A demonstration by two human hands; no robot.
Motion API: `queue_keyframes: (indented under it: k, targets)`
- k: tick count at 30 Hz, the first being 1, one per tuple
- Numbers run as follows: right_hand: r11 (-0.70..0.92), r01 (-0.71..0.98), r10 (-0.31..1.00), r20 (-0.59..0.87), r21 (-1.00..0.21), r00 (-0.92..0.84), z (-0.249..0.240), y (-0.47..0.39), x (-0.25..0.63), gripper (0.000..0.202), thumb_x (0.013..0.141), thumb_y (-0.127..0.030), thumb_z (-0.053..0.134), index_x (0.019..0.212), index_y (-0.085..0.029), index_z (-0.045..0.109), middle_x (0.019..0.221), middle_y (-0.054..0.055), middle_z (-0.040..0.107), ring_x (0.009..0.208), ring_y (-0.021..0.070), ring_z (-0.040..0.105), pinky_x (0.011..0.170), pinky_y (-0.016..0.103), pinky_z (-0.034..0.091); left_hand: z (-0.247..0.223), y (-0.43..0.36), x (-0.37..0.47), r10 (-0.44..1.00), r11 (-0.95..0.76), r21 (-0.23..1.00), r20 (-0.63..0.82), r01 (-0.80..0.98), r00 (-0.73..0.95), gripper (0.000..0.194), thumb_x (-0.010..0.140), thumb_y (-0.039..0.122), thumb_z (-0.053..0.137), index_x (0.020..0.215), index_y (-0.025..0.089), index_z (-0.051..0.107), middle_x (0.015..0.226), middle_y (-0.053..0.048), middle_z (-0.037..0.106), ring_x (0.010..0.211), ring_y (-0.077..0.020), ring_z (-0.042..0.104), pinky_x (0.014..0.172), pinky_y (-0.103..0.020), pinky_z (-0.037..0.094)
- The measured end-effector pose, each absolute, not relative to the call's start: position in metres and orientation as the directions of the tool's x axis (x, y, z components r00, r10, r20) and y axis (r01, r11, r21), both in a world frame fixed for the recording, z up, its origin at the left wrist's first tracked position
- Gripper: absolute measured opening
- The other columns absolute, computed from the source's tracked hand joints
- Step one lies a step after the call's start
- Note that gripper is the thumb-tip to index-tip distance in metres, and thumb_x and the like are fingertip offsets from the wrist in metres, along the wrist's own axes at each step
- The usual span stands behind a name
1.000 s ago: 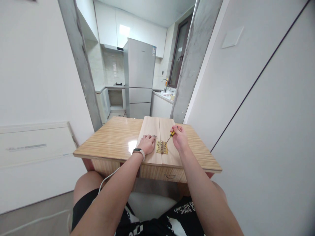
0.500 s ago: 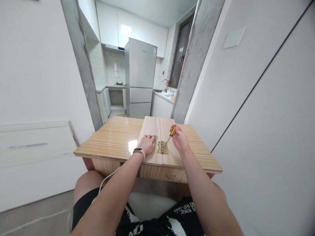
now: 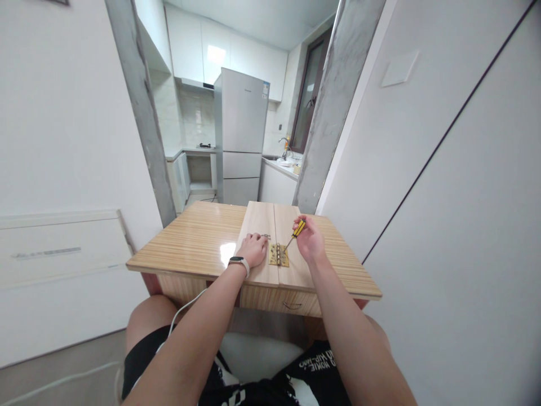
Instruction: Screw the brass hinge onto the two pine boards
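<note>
A brass-coloured hinge lies unfolded across the seam between two pale wooden boards. My right hand holds a yellow and black screwdriver, its shaft slanting down to the hinge's right leaf. Flat on the left board, just left of the hinge, rests my left hand, its fingers stretched out and a watch on the wrist. Several small screws lie by its fingertips. Whether the screwdriver's tip sits in a screw is too small to tell.
The boards lie on a wood-grained table with a drawer handle at its front. A white cable hangs by my left forearm. Beyond the table stand a grey fridge and a kitchen counter with a sink.
The screwdriver's handle has tipped slightly to the right and turned in my right hand, whose fingers have shifted a little. My left hand stays in place.
</note>
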State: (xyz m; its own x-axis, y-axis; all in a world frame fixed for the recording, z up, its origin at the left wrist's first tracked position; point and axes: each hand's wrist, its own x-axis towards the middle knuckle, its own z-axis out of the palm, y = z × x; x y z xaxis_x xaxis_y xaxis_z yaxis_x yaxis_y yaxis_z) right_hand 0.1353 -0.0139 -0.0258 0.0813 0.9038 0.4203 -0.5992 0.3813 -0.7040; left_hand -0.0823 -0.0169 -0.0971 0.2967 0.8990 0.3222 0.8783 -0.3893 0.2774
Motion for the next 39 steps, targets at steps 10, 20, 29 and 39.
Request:
queue_keyframes:
  k: [10, 20, 29, 39]
  targets:
    - [0.379, -0.556, 0.912, 0.401, -0.739, 0.088, -0.031, -0.011, 0.137, 0.023, 0.088, -0.043, 0.083, 0.088, -0.021, 0.075, 0.098, 0.004, 0.072, 0.081, 0.0142, 0.064, 0.078, 0.030, 0.054, -0.098, -0.016, -0.083, 0.897, -0.396, 0.277, 0.320, 0.876, 0.304, 0.040, 0.110, 0.038, 0.036, 0.135, 0.028, 0.066, 0.137, -0.012, 0.061, 0.124, -0.0318, 0.050, 0.106, -0.049, 0.042]
    - [0.408, -0.551, 0.907, 0.393, -0.728, 0.153, -0.029, -0.009, 0.131, 0.032, 0.075, -0.037, 0.096, 0.084, -0.023, 0.068, 0.091, 0.000, 0.070, 0.077, 0.0129, 0.064, 0.075, 0.030, 0.055, -0.098, -0.016, -0.083, 0.894, -0.399, 0.274, 0.329, 0.875, 0.305, 0.040, 0.109, 0.036, 0.037, 0.136, 0.029, 0.065, 0.137, -0.012, 0.061, 0.125, -0.0315, 0.049, 0.108, -0.048, 0.042]
    - [0.390, -0.569, 0.893, 0.449, -0.724, 0.040, -0.022, -0.019, 0.135, 0.018, 0.094, -0.043, 0.073, 0.090, -0.025, 0.075, 0.093, 0.002, 0.071, 0.075, 0.0151, 0.062, 0.072, 0.031, 0.053, -0.097, -0.017, -0.083, 0.893, -0.400, 0.265, 0.329, 0.877, 0.307, 0.040, 0.109, 0.036, 0.037, 0.135, 0.028, 0.066, 0.136, -0.012, 0.062, 0.123, -0.0321, 0.050, 0.105, -0.049, 0.043]
    - [0.369, -0.548, 0.911, 0.410, -0.751, 0.051, -0.033, -0.010, 0.140, 0.021, 0.087, -0.042, 0.084, 0.089, -0.023, 0.076, 0.100, 0.003, 0.072, 0.082, 0.0148, 0.065, 0.079, 0.031, 0.055, -0.095, -0.018, -0.083, 0.897, -0.395, 0.273, 0.319, 0.877, 0.305, 0.040, 0.109, 0.036, 0.037, 0.137, 0.029, 0.064, 0.136, -0.012, 0.062, 0.124, -0.0312, 0.049, 0.109, -0.048, 0.041]
